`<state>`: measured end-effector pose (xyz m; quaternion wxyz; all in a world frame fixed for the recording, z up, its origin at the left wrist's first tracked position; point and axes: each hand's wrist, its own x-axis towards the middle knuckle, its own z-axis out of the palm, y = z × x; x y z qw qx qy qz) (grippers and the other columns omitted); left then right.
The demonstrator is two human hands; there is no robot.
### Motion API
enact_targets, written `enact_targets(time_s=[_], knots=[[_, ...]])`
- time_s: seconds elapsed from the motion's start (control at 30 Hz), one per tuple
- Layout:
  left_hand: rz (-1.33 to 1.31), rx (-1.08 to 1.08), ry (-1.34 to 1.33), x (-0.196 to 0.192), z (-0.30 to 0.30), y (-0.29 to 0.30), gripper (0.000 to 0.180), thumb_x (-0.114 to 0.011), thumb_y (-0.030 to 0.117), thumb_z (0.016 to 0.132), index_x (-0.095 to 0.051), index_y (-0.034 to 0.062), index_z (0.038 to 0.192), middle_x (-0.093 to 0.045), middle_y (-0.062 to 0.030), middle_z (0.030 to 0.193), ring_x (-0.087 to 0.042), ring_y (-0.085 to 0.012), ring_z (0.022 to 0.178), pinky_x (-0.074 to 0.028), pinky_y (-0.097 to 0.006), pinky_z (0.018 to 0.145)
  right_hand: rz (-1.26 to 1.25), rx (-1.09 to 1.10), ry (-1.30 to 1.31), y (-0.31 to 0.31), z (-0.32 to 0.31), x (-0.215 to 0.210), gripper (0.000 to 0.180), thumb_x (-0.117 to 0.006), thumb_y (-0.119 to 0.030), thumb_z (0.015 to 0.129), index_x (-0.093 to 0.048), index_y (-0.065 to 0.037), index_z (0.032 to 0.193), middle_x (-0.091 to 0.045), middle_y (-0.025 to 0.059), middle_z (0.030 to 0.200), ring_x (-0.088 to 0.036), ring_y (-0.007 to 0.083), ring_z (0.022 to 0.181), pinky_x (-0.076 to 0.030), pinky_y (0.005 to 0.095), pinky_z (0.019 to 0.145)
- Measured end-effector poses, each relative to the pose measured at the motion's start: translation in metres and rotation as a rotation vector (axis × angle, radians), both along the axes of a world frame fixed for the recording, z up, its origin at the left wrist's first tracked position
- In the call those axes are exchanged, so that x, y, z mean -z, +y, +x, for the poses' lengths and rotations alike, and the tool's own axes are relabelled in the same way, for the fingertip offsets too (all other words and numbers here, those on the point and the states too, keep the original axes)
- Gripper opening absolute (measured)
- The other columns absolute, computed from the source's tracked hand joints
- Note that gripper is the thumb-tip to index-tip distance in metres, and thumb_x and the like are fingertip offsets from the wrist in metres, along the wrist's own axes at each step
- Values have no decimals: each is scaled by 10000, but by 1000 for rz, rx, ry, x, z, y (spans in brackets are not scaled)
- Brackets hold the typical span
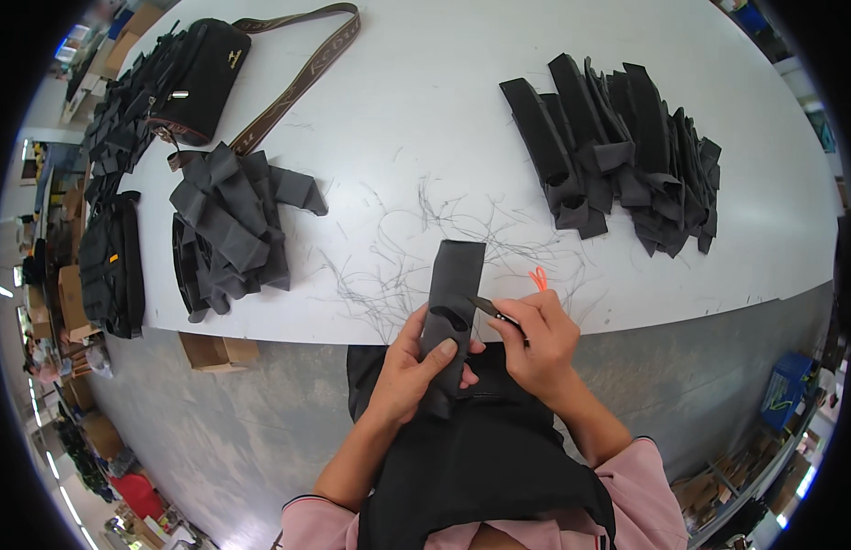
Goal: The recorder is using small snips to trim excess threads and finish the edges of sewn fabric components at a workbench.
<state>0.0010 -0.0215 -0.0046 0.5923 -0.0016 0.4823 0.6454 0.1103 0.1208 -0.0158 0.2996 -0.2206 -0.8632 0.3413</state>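
My left hand (405, 374) is closed round a folded black fabric strip (458, 268), thumb on the front and fingertips showing at its right side. The strip stands lengthwise over the table's near edge, with a curved gap in its middle. In my right hand (544, 346) are small dark thread snips (483, 305), their tip at the strip's right edge. An orange loop (538, 279) sticks up beside that hand. Loose thread scraps (416, 240) lie scattered on the white table (416, 101) beyond the strip.
A heap of black fabric strips (228, 215) lies at the left, another stack (618, 156) at the right. Behind the left heap are a black bag (203, 81) with a brown strap (301, 78) and a black pouch (114, 266). A cardboard box (219, 353) sits under the table edge.
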Motion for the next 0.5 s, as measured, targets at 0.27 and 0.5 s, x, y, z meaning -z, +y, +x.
enact_targets(time_s=[0.27, 0.5], knots=[[-31, 59, 117, -5, 4, -1, 642, -515, 101, 930, -126, 64, 1439, -602, -167, 976, -613, -171, 704, -514, -280, 646, 0, -68, 78, -2, -15, 7, 279, -719, 7, 643, -649, -46, 908, -548, 55, 745, -532, 208, 594, -421, 309, 523], [-119, 102, 319, -2, 7, -3, 590, -524, 125, 926, -181, 24, 1395, -625, -121, 934, -614, -145, 685, -505, -259, 641, 54, -143, 43, -6, -17, 8, 324, -671, 34, 617, -644, -49, 929, -552, 55, 755, -533, 218, 602, -429, 317, 526]])
